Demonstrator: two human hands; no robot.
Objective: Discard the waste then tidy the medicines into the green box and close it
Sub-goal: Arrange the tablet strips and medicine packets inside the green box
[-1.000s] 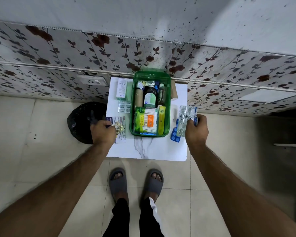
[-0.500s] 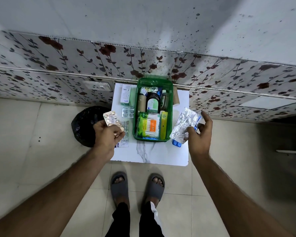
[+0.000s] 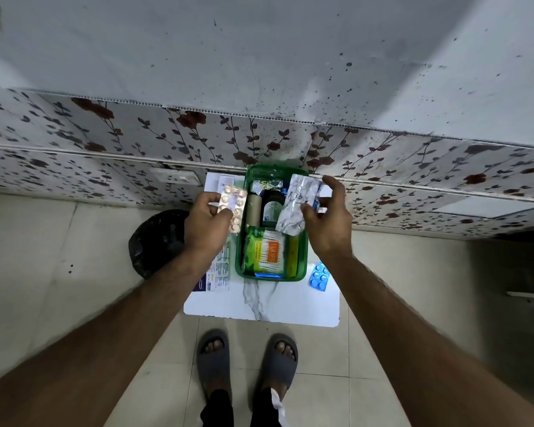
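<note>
1. Left hand (image 3: 208, 218) at 9 o'clock of box (image 3: 270, 277), gripping orange strip (image 3: 234, 204).
2. Right hand (image 3: 327, 221) over box's 2 o'clock corner, pinching foil strip (image 3: 296, 204).
3. Blue strip (image 3: 318, 276) on table (image 3: 275, 303), at box's 4 o'clock.
4. Black bag (image 3: 158, 240) on floor at 9 o'clock.

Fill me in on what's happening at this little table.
A person is sorting medicines into an open green box on a small white table. The left hand holds an orange pill strip beside the box; the right hand holds a silver foil strip over it. A blue blister pack and a leaflet lie on the table.
</note>
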